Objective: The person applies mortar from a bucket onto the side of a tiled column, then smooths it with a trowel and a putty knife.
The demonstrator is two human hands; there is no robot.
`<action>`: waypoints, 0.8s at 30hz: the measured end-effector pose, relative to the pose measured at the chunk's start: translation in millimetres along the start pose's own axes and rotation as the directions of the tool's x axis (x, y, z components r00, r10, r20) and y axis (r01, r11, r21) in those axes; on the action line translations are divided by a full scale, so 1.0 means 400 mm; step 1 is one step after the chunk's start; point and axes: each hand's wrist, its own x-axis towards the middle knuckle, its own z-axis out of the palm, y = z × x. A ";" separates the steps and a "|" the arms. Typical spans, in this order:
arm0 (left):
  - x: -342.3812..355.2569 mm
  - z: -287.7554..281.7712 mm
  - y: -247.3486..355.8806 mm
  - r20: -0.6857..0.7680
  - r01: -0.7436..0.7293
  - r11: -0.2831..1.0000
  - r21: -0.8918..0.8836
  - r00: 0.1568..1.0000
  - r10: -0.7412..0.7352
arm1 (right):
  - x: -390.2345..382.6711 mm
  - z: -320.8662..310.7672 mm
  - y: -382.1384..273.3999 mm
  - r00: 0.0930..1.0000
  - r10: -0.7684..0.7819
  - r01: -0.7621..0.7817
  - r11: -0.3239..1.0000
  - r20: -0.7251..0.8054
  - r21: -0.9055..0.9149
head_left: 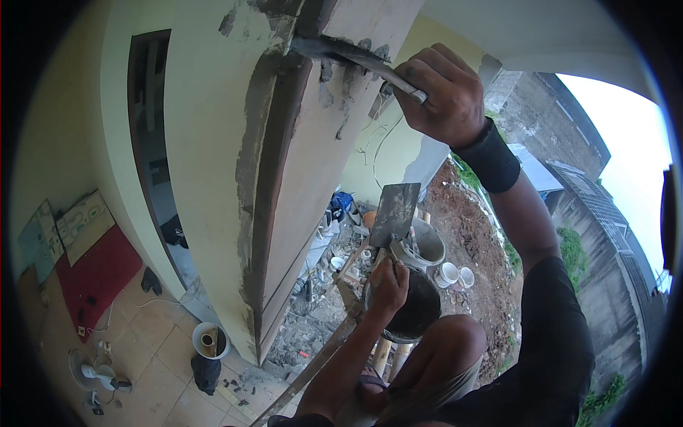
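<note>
Grey mortar [265, 171] seems laid down the column [307, 142]'s edge but unfinished near its patchy top, where the right hand [448, 96] grips a trowel [388, 73]; the left hand [389, 285] holds a square board [395, 213] right of the column.

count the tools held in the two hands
2: a thin flat tool in the right hand, its far end at the wall, and a dark rectangular-bladed tool in the left hand, lower down. Neither is hidden, though the fingers cover part of each.

Your fisheye's up on your head, tilted down. It's pretty near your bare right hand [447, 99], with the beige square-tiled floor [160, 373] way below.
</note>
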 end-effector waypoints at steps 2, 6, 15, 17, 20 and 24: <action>0.001 0.000 0.004 -0.008 -0.011 1.000 0.009 1.000 0.011 | 0.021 0.003 -0.005 1.000 -0.029 0.029 0.999 0.002 0.023; 0.006 -0.007 0.016 -0.006 0.005 0.999 -0.038 1.000 -0.005 | 0.023 -0.002 -0.020 0.999 0.018 -0.018 1.000 -0.031 0.002; 0.055 -0.090 0.082 0.216 0.309 0.847 -0.432 0.948 -0.235 | -0.199 -0.229 -0.088 0.782 0.483 -0.507 0.860 0.395 -0.048; 0.066 -0.111 0.094 0.286 0.389 0.775 -0.498 0.918 -0.277 | -0.273 -0.269 -0.134 0.499 0.660 -0.819 0.571 0.562 0.058; 0.085 -0.136 0.081 0.373 0.412 0.762 -0.501 0.896 -0.239 | -0.381 -0.287 -0.201 0.402 0.666 -0.855 0.519 0.628 -0.004; 0.093 -0.155 0.011 0.772 0.766 -0.151 -0.625 0.635 0.028 | -0.500 -0.299 -0.285 0.214 0.745 -0.969 0.244 0.631 0.040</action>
